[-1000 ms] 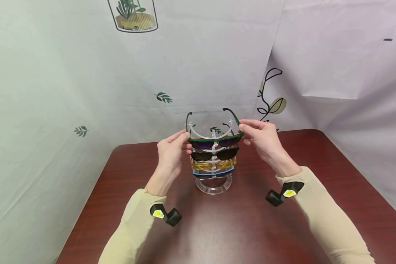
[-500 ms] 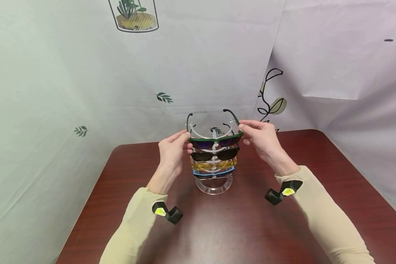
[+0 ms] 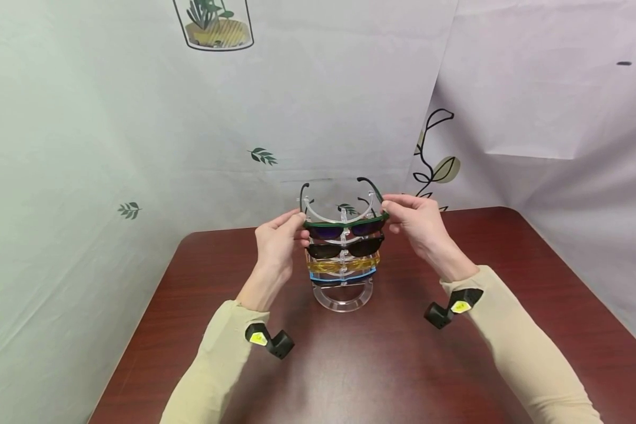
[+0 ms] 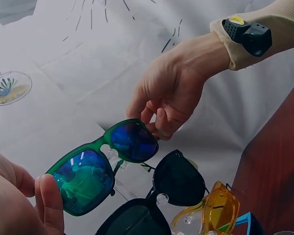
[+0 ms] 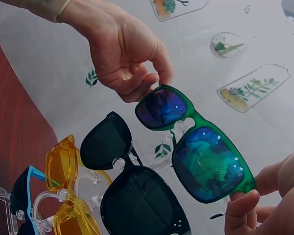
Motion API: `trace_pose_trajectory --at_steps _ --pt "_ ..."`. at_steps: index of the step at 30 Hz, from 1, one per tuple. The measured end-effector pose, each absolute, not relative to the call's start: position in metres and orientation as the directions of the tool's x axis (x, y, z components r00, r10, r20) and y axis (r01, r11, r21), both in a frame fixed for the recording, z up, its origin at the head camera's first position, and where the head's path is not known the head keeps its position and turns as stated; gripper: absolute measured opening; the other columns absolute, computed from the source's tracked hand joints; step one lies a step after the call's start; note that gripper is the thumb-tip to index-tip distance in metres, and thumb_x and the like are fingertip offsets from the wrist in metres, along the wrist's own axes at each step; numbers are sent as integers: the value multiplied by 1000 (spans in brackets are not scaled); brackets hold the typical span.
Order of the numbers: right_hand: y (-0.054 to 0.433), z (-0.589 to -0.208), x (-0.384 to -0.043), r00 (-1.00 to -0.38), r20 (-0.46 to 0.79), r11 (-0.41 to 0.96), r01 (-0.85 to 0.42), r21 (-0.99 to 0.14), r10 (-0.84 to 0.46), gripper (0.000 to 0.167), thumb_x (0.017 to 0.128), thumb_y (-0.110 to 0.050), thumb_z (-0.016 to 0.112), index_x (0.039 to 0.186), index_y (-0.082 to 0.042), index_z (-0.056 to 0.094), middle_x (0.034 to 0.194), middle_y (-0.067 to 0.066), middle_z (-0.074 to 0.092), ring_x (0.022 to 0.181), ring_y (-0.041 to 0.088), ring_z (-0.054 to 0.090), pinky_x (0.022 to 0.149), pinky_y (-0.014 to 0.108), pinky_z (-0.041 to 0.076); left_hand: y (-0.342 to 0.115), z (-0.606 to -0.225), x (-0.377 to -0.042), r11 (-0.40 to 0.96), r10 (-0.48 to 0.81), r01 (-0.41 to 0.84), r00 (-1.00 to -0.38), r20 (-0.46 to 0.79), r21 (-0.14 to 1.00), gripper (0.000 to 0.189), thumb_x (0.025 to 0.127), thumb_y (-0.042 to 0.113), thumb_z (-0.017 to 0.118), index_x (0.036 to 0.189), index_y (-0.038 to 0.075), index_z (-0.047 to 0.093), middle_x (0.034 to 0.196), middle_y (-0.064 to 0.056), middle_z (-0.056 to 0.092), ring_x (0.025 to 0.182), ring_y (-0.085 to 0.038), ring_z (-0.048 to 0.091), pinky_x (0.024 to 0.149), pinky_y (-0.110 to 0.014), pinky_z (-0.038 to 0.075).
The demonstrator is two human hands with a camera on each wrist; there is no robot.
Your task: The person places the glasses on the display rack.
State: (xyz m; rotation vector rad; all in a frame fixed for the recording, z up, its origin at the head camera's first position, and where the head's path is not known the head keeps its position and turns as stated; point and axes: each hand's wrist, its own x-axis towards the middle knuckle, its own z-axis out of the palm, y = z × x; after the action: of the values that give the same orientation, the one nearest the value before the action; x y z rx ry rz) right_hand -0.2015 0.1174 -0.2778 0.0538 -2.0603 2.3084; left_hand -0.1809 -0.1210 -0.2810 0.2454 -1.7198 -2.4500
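Green-framed sunglasses with blue-green mirrored lenses sit at the top tier of a clear display stand. My left hand pinches their left hinge corner between thumb and fingers. At the opposite corner my right hand grips the frame the same way. The temples point back toward the wall. In the left wrist view the mirrored lenses face the camera, with the nose bridge right at the stand's clear nose piece. Just below hang black sunglasses, touched by neither hand.
Lower on the stand are yellow glasses and blue-and-black glasses. The stand is on a dark red wooden table. A pale printed cloth hangs right behind the table's far edge.
The green sunglasses' temple tips have dropped slightly. My right hand has shifted a little left, while my left hand has hardly moved.
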Motion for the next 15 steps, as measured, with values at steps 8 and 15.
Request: trace_pose_trajectory --at_steps 8,15 --pt "117 -279 -204 -999 49 -88 -51 -995 14 35 97 -2 62 128 14 58 85 1 68 61 6 58 49 15 44 -121 -283 -182 -338 -207 12 -976 -62 941 33 92 -3 62 124 -11 62 67 -2 63 47 -6 56 46 -17 52" --pt "117 -281 -205 -998 56 -62 -57 -996 9 34 97 -3 64 127 13 60 93 9 68 64 8 59 50 16 45 -120 -284 -182 -337 -225 16 -972 -64 941 31 92 -3 63 123 -8 64 69 -3 65 48 -7 57 46 -18 53"
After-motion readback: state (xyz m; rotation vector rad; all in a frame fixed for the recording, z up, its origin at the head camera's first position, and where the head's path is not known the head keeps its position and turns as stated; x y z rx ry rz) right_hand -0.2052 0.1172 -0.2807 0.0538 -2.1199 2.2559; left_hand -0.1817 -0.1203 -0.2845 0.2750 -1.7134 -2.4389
